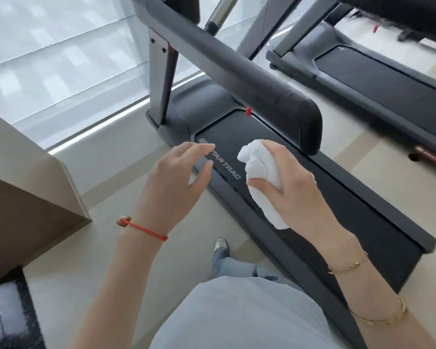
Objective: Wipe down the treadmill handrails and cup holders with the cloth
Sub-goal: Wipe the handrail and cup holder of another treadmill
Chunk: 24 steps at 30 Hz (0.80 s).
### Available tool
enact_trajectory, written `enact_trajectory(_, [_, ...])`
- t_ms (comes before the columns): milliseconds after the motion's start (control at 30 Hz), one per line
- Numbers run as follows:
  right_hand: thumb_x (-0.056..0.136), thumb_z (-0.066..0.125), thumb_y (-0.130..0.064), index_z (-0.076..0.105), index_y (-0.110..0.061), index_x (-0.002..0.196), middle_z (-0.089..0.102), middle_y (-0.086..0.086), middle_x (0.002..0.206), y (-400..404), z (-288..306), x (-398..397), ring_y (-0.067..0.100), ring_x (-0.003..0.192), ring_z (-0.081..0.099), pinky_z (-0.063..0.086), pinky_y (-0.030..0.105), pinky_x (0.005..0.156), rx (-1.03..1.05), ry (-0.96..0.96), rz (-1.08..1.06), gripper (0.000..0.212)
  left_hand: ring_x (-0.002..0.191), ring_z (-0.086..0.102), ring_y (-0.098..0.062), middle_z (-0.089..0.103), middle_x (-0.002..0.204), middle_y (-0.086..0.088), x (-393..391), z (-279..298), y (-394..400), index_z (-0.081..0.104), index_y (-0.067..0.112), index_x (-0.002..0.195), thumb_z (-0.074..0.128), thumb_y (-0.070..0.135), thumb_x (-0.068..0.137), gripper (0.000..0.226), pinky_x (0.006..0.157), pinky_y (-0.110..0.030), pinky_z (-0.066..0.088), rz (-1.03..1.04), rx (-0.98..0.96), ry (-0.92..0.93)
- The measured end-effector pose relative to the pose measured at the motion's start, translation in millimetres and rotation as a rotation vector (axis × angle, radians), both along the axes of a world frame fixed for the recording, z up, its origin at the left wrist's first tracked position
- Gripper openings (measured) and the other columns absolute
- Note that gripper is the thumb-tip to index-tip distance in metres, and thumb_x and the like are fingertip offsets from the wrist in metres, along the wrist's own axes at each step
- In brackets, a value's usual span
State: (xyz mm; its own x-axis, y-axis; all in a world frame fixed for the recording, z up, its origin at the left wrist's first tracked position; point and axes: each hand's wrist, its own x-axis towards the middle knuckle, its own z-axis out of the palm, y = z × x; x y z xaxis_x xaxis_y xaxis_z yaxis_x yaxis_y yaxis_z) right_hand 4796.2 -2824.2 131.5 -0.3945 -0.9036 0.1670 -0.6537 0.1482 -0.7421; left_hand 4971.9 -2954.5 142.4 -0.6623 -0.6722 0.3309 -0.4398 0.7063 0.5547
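Head view looks down past your two bare forearms at a dark grey treadmill (337, 207) on a pale tiled floor (136, 248). Your right hand (292, 187) grips a bunched white cloth (259, 172), fingers and thumb curled round it, with a wad showing above the fist and a tail hanging below the palm. That hand hovers over the front part of the black running belt (325, 197), just short of the rounded end of the thick black padded handrail (262, 81), and the cloth is not touching the rail. Your left hand (176, 177) holds nothing; its fingers are loosely spread and slightly bent, above the treadmill's left side rail near the white brand lettering (224, 165). A red string bracelet (144, 227) circles your left wrist and thin gold bangles (347, 267) sit on your right forearm. A second dark treadmill (375, 79) stands beyond the first, toward the top right corner. A beige cabinet (23, 187) fills the left edge, beside a bright floor-length window (61, 54).
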Motion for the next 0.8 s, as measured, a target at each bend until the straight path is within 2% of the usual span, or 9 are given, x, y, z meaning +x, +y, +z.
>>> enact_trajectory(100, [0.092, 0.061, -0.036, 0.042, -0.026, 0.138, 0.052, -0.012, 0.130, -24.8, 12.6, -14.2, 0.004, 0.115, 0.049, 0.032, 0.003, 0.092, -0.054, 0.041, -0.045, 0.051, 0.102, 0.064, -0.015, 0.068, 0.112, 0.004, -24.5, 8.1, -33.0, 0.066, 0.014, 0.121, 0.058, 0.017, 0.097, 0.026, 0.091, -0.036, 0.052, -0.053, -0.016, 0.013])
enact_trajectory(233, [0.091, 0.062, -0.036, 0.039, -0.027, 0.139, 0.052, -0.011, 0.128, -53.8, 30.6, -36.1, -0.006, 0.111, 0.044, 0.030, 0.001, 0.091, -0.150, 0.098, -0.120, 0.053, 0.098, 0.065, -0.019, 0.068, 0.115, 0.003, -57.4, 18.9, -75.1, 0.066, 0.012, 0.121, 0.058, 0.016, 0.097, 0.026, 0.092, -0.040, 0.051, -0.115, -0.050, 0.026])
enact_trajectory(333, [0.091, 0.059, -0.039, 0.038, -0.024, 0.138, 0.050, -0.012, 0.125, -74.5, 42.0, -56.1, -0.001, 0.107, 0.045, 0.027, -0.001, 0.091, -0.224, 0.206, -0.199, 0.053, 0.104, 0.064, -0.017, 0.067, 0.119, 0.004, -80.4, 25.5, -104.0, 0.066, 0.012, 0.122, 0.057, 0.017, 0.098, 0.027, 0.095, -0.039, 0.050, -0.161, -0.073, 0.035])
enact_trajectory(433, [0.093, 0.058, -0.040, 0.039, -0.018, 0.140, 0.053, -0.004, 0.127, -91.5, 48.4, -79.1, 0.010, 0.112, 0.048, 0.025, 0.001, 0.094, -0.251, 0.329, -0.273, 0.055, 0.107, 0.063, -0.017, 0.067, 0.119, 0.003, -102.2, 27.2, -127.5, 0.065, 0.011, 0.123, 0.057, 0.017, 0.098, 0.027, 0.096, -0.039, 0.050, -0.225, -0.088, 0.041])
enact_trajectory(533, [0.094, 0.061, -0.034, 0.038, -0.016, 0.142, 0.052, -0.001, 0.129, -102.5, 46.3, -99.9, 0.017, 0.116, 0.049, 0.030, 0.010, 0.097, -0.207, 0.406, -0.330, 0.055, 0.108, 0.063, -0.015, 0.067, 0.118, 0.003, -123.8, 25.6, -145.3, 0.064, 0.012, 0.124, 0.056, 0.017, 0.098, 0.028, 0.095, -0.039, 0.051, -0.293, -0.087, 0.036])
enact_trajectory(667, [0.096, 0.056, -0.040, 0.037, -0.019, 0.144, 0.050, -0.003, 0.134, -110.6, 35.0, -114.3, 0.014, 0.120, 0.045, 0.027, 0.009, 0.097, -0.022, 0.325, -0.403, 0.057, 0.110, 0.062, -0.015, 0.066, 0.120, 0.004, -150.6, 22.2, -167.5, 0.064, 0.013, 0.125, 0.056, 0.019, 0.098, 0.028, 0.097, -0.039, 0.050, -0.369, -0.091, 0.022])
enact_trajectory(800, [0.100, 0.035, -0.044, 0.033, -0.018, 0.149, 0.045, -0.003, 0.145, -115.4, 16.7, -111.3, 0.016, 0.130, 0.041, 0.031, 0.029, 0.109, 0.125, 0.247, -0.422, 0.056, 0.109, 0.061, -0.017, 0.067, 0.117, 0.002, -173.3, 19.1, -192.4, 0.064, 0.013, 0.124, 0.056, 0.018, 0.098, 0.028, 0.096, -0.042, 0.049, -0.434, -0.098, 0.022])
